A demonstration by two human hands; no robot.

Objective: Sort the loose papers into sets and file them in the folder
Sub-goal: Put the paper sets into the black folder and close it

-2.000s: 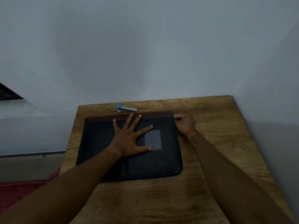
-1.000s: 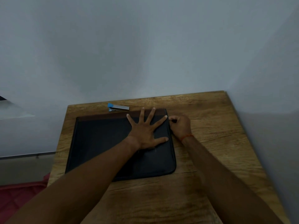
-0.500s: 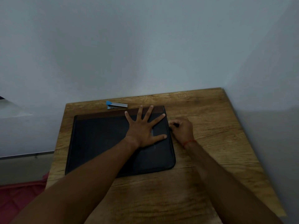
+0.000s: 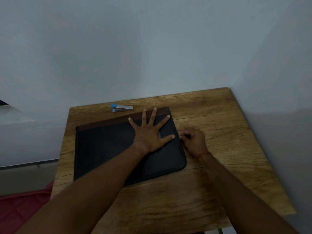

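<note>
I see folder [image 4: 104,149] closed, flat on table [image 4: 228,132] | left hand [image 4: 148,135] pressing its 2 o'clock corner, fingers splayed | right hand [image 4: 194,141] at its 3 o'clock edge, fingers curled, pinching dark zip tab [image 4: 185,136] | stapler [image 4: 121,108] just beyond, 12 o'clock

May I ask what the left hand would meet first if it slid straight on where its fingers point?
Probably the wall: beyond the left hand and the folder's far edge lies bare table, with the stapler left of that line.
</note>
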